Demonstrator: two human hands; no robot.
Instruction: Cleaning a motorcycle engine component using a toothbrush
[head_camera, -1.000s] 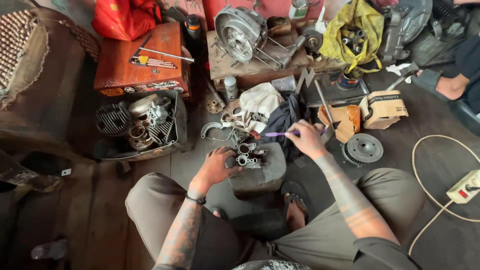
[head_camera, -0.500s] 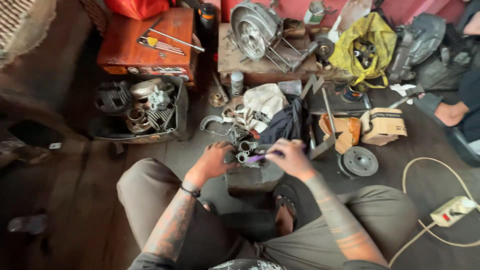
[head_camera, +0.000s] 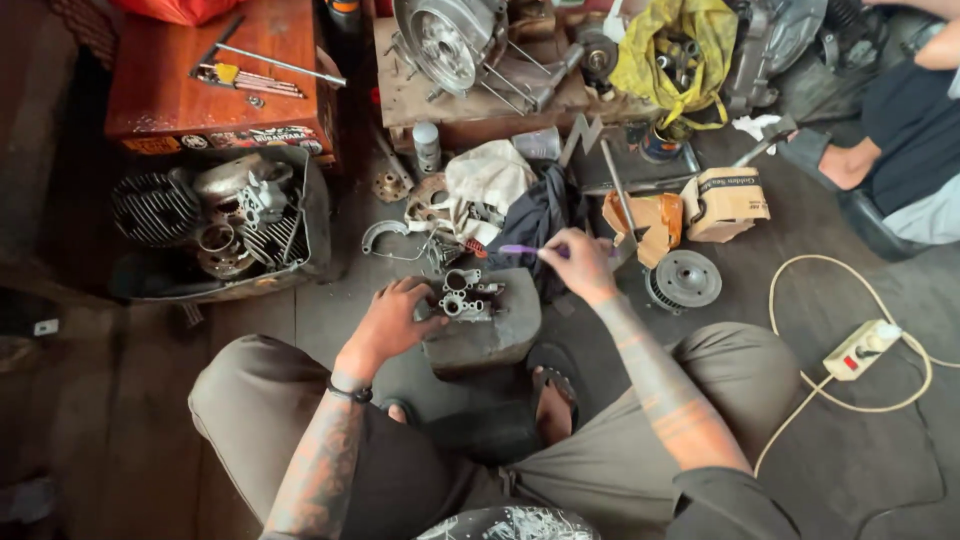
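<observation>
- One small grey metal carburettor body (head_camera: 467, 293) sits on top of one grey stone-like block (head_camera: 485, 325) on the floor, between the person's knees. Its round bores face up; its long axis runs roughly left to right.
- One purple-handled brush (head_camera: 530, 250) is held just far of the block. Its long axis lies nearly level, left to right, with the free end pointing left toward a dark cloth (head_camera: 535, 225).
- Left hand (head_camera: 392, 320): palm down, forearm reaching in from the near side, fingers spread and curled against the left side of the carburettor body and the block's edge.
- Right hand (head_camera: 580, 262): forearm angled from near right toward far left, fingers pinched together on the brush handle.
- One round grey finned metal disc (head_camera: 683, 279) lies on the floor just right of the right hand.
- One brown cardboard box (head_camera: 728, 202) stands farther right.
- One white power strip (head_camera: 862, 348) with a pale cable lies well apart, at right.
- One dark tray of engine parts (head_camera: 215, 225) sits at left.
</observation>
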